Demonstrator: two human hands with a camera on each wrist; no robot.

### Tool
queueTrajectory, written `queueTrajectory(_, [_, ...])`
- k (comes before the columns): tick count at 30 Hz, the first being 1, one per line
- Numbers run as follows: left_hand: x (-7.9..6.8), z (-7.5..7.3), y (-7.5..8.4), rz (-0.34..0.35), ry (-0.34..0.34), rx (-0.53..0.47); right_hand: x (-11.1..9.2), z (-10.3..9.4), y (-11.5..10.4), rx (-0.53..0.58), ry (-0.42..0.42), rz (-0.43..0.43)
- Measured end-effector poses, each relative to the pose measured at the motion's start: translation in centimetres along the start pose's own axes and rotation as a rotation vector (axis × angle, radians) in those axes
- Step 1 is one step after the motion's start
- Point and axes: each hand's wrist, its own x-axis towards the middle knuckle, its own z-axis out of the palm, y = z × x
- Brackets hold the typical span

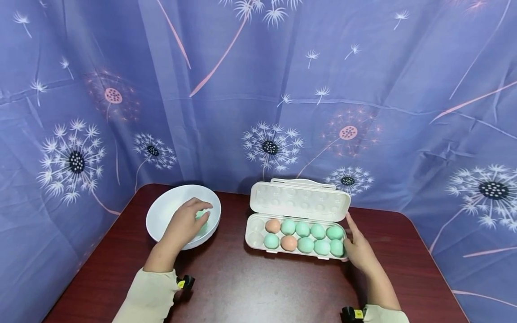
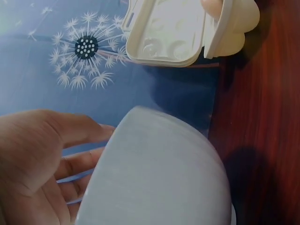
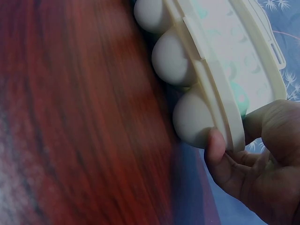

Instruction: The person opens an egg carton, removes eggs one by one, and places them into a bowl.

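Observation:
My left hand [image 1: 183,224] reaches into a white bowl [image 1: 157,217] at the table's left, its curved fingers and thumb around a pale green egg [image 1: 201,214]. More green shows below the thumb; whether that is a second egg I cannot tell. In the left wrist view the bowl's outer wall [image 2: 159,173] hides the egg and fingertips. My right hand [image 1: 359,251] grips the right end of an open egg carton [image 1: 252,244], thumb at the top edge and fingers by the underside [image 3: 192,119]. Green eggs [image 1: 305,245] and two brown eggs [image 1: 288,243] fill most of its cups.
The carton's lid [image 1: 299,199] stands tilted back toward the blue dandelion-print curtain [image 1: 226,134]. Two cups [image 1: 255,237] at the carton's left end hold no egg. Dark red-brown wood makes up the tabletop [image 1: 258,287], and a stretch of it separates bowl and carton.

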Motion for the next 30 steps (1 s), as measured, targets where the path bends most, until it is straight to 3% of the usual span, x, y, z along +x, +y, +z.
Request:
queueTrajectory(6, [0.1,0.5,1.3,0.078,0.105,-0.027,0.0,-0.1,0.0,0.009,-0.004,-0.001])
queueTrajectory(11, [0.0,1.2,2.7,0.124,0.121,-0.053,-0.1,-0.1,0.1,0.009,-0.011,0.014])
queueTrajectory(16, [-0.1,2.3,4.1,0.186,0.098,-0.05,-0.3,-0.2,0.1,0.006,-0.001,-0.001])
queueTrajectory(24, [-0.3,4.3,5.6,0.299,-0.007,0.008,0.0,0.0,0.2,0.023,0.006,-0.028])
queueTrajectory(30, [-0.4,5.7,6.4,0.352,-0.027,0.066,0.0,0.0,0.2,0.023,0.014,-0.027])
